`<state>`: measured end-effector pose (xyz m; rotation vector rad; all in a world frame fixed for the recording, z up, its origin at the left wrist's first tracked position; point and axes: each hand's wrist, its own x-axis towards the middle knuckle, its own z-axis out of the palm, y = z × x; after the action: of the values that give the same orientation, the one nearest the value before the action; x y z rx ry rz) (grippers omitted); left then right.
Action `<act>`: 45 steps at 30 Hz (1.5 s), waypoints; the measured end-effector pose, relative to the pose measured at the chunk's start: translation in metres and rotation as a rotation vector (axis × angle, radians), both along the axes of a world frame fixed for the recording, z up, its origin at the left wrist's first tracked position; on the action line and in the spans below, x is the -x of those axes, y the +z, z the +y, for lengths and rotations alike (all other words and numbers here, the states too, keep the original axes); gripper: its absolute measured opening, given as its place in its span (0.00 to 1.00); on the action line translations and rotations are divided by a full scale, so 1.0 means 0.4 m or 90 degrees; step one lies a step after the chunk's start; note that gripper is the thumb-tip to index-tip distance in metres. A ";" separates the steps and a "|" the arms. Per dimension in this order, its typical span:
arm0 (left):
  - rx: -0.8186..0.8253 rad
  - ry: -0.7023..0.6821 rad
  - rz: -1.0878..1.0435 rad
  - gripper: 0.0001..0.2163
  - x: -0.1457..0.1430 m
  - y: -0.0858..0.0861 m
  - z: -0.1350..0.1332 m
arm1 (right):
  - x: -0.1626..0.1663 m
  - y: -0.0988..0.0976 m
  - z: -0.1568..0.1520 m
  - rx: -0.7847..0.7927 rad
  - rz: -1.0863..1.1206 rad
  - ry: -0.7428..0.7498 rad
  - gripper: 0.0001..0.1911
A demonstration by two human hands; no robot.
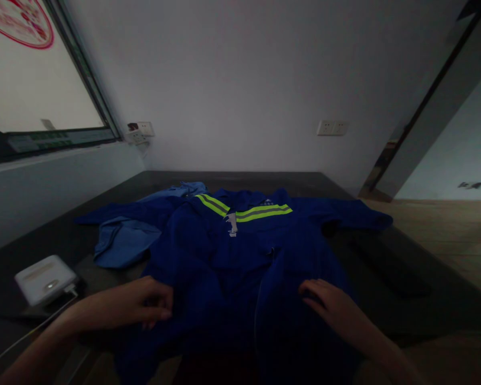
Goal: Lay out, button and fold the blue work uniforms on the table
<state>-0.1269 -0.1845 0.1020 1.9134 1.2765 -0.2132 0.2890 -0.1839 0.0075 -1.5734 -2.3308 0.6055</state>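
Jacket [236, 267] lies beneath left fingers [165, 292] and right fingers [321, 285].

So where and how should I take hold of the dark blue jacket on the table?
I'd probably pinch the dark blue jacket by its front edge, coming from the near right with your right hand: that pale-lined edge runs toward you, while the collar lies at the far end.

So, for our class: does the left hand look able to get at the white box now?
Probably yes: nothing seems to stand between the left hand and the white box, though the hand must move left from the blue garment, minding the white cable plugged into the box.
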 end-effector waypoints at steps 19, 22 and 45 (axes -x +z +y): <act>-0.456 0.144 0.302 0.17 -0.187 -0.200 0.497 | 0.039 0.195 0.140 -0.002 0.048 0.146 0.12; -0.444 0.166 0.309 0.22 -0.184 -0.224 0.511 | 0.099 0.214 0.271 -0.079 0.072 0.176 0.10; -0.299 0.224 -0.128 0.13 -0.142 -0.150 0.578 | 0.300 0.006 0.690 -0.098 -0.224 -0.027 0.16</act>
<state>-0.0702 0.0468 0.0420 1.9785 1.5932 0.4878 0.1688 0.0922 0.0097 -1.7694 -2.5074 0.1407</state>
